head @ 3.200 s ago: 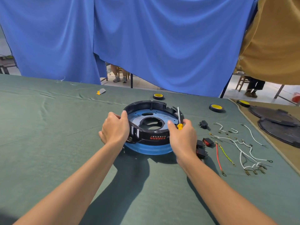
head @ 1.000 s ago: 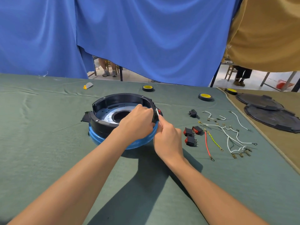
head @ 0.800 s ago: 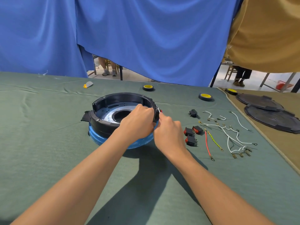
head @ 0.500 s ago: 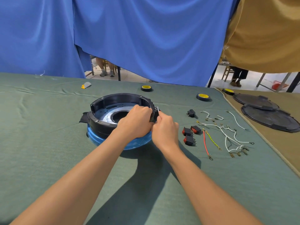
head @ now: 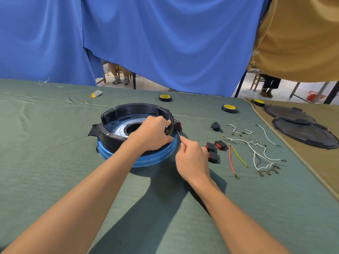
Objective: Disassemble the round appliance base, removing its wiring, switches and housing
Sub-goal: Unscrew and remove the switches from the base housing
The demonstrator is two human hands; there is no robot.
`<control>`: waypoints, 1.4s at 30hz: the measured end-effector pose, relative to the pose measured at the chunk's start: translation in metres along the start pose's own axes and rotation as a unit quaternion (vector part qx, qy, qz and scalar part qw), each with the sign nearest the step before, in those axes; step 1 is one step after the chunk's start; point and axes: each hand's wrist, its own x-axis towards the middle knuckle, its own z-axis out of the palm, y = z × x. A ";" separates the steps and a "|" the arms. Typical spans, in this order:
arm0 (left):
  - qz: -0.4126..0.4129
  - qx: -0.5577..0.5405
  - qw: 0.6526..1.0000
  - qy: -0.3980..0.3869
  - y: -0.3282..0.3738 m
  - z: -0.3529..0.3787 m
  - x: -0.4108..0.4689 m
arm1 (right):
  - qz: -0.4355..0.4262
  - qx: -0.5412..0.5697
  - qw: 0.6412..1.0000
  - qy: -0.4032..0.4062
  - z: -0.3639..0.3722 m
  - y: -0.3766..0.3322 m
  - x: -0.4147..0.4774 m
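The housing is gripped steady by the left hand. 1 switch is probed with the screwdriver pinched in the right hand.

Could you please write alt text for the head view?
A person's left hand grips the round black appliance base while the right hand pokes a thin metal tool at its rim; removed switches and wires lie alongside.

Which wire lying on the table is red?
The straight red wire nearest the loose switches. The yellow-green wire lies just right of it; the white wires are farther right.
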 end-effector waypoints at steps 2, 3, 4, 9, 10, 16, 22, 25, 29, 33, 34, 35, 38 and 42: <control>-0.001 -0.001 1.000 0.002 0.001 0.000 -0.001 | 0.010 -0.007 1.000 0.003 0.000 -0.001 0.000; -0.002 -0.001 1.000 0.003 0.001 0.000 -0.001 | 0.020 -0.008 1.000 0.006 0.000 -0.001 0.000; -0.003 0.003 1.000 0.005 0.000 0.000 -0.001 | 0.029 -0.007 1.000 0.007 0.001 -0.001 0.001; -0.003 0.008 1.000 0.009 0.000 0.000 -0.001 | 0.048 0.006 0.999 0.016 0.003 -0.001 -0.001; -0.003 0.008 1.000 0.008 0.000 0.000 -0.001 | 0.049 0.006 0.999 0.020 0.004 -0.002 -0.002; -0.003 0.019 1.000 0.006 0.001 -0.001 -0.002 | 0.047 0.025 0.997 0.053 0.004 0.000 0.002; -0.006 0.016 1.000 0.000 -0.002 0.000 0.000 | 0.054 0.045 0.996 0.058 0.005 0.005 0.001; -0.011 0.016 1.000 0.003 -0.004 0.001 0.000 | 0.078 0.069 0.991 0.086 0.003 0.007 0.004; -0.016 0.013 1.000 0.010 -0.005 0.002 -0.001 | 0.080 0.138 0.980 0.118 -0.001 0.001 0.017; -0.011 0.029 0.999 0.015 -0.006 0.000 -0.004 | 0.033 0.148 0.985 0.081 -0.006 -0.006 0.043; -0.010 0.033 0.999 0.012 -0.007 -0.001 -0.005 | 0.022 0.134 0.988 0.071 -0.007 -0.006 0.050; -0.009 0.036 0.999 0.009 -0.008 -0.002 -0.005 | 0.013 0.117 0.991 0.059 -0.008 -0.006 0.057; -0.008 0.045 0.999 0.005 -0.012 -0.004 -0.006 | 0.007 0.088 0.996 -0.006 -0.007 -0.002 0.072; -0.002 0.054 0.999 0.005 -0.019 -0.007 -0.009 | 0.033 0.121 0.990 -0.060 0.001 0.003 0.075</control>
